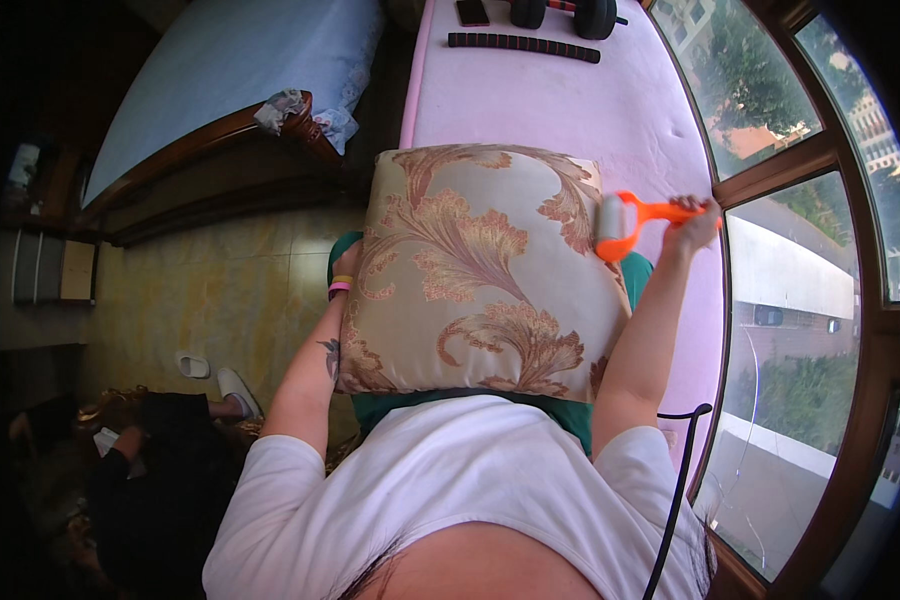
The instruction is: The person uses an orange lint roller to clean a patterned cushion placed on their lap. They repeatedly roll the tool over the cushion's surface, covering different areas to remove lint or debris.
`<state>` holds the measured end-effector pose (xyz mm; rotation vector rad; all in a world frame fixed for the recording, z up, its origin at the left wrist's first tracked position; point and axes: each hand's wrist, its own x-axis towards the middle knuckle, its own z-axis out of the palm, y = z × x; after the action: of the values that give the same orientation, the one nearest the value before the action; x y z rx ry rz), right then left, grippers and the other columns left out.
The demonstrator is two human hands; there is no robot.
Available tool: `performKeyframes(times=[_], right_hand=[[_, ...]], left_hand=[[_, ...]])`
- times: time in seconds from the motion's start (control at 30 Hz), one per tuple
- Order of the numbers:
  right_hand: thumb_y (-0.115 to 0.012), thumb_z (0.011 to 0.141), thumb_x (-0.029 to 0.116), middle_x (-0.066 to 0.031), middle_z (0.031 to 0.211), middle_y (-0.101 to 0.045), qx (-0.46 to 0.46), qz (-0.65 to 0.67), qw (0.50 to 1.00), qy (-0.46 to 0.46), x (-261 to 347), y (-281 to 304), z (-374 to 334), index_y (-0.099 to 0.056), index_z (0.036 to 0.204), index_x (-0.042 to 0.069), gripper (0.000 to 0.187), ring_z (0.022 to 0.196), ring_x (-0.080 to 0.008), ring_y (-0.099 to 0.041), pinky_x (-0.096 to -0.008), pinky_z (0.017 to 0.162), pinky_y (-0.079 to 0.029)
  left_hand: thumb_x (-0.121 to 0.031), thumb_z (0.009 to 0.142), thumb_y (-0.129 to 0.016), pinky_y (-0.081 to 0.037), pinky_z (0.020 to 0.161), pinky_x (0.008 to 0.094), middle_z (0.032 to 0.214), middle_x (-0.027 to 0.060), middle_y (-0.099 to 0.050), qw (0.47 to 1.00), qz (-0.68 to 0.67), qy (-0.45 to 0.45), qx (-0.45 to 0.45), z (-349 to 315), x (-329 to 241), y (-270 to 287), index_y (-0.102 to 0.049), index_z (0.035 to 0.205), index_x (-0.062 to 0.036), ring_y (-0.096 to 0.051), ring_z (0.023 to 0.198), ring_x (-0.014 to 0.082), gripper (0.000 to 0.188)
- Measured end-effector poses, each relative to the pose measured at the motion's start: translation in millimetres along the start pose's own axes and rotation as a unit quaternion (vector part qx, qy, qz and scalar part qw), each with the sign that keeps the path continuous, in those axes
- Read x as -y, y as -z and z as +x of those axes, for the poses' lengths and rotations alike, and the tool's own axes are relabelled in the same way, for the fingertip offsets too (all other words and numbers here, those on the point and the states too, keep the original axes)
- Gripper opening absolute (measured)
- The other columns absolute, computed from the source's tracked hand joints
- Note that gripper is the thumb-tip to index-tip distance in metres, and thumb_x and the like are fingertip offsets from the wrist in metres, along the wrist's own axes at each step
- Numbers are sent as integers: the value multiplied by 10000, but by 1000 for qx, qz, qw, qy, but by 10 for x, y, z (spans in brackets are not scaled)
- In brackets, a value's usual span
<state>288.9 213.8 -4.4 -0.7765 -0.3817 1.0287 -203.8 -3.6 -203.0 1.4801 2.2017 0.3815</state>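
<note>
Leaf-patterned cushion [470, 270] across the person's lap, over green trousers [638, 275], hiding much of the left hand [347, 260] at its left edge; I can't tell that hand's grip from here. The right hand [692, 228] is wrapped around the handle of an orange lint roller [610, 230] at the cushion's right edge. A black cable [676, 510] hangs beside the right arm. Leftward sits someone in black [175, 460], near a loose white slipper [194, 367]. Farther off, a blue-covered bed [250, 60] stands left; on the pink padded surface [550, 100] lie a ridged black bar [524, 48], a dumbbell [596, 18] and a phone [472, 12], any lettering too small to read.
</note>
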Motion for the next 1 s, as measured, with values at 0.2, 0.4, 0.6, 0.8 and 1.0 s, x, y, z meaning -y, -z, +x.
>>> performKeyframes(times=[0.2,0.4,0.6,0.8,1.0], right_hand=[[-451,853,198,-8,525,-355,-6,35,999,32,518,-158,-373,-368,704,112,191,462,-114,-359,-266,475,-357],[-447,867,220,-14,545,-366,73,61,993,-76,-104,-518,-1136,-390,770,116,153,477,-125,-366,-286,486,-361],[-425,870,193,-21,544,-359,120,51,986,-100,-543,-906,-1635,-376,806,112,115,482,-145,-381,-324,483,-390],[-426,853,173,-20,544,-332,118,55,980,-150,-774,-1197,-1963,-349,784,123,114,492,-144,-368,-332,517,-386],[-412,878,158,-38,569,-365,158,67,969,-181,-976,-1330,-2216,-343,816,105,107,495,-154,-387,-327,505,-397]], left_hand=[[-295,897,-418,-485,745,399,997,127,-619,1000,-1,-2,-4,-10,18,-9,-509,1166,-160,-597,902,300,314],[-303,898,-423,-482,755,388,1008,124,-617,1000,-11,-9,-1,-42,34,-35,-505,1174,-150,-596,909,292,326],[-312,900,-429,-479,765,376,1019,121,-616,1000,-18,-16,0,-44,0,-19,-501,1182,-140,-595,916,284,339],[-320,901,-434,-475,775,365,1031,117,-614,1000,-22,-20,1,-54,-25,-16,-496,1191,-129,-593,924,276,353],[-329,902,-439,-472,784,354,1042,114,-612,999,-27,-22,1,-34,-47,-24,-492,1199,-119,-592,931,268,368]])
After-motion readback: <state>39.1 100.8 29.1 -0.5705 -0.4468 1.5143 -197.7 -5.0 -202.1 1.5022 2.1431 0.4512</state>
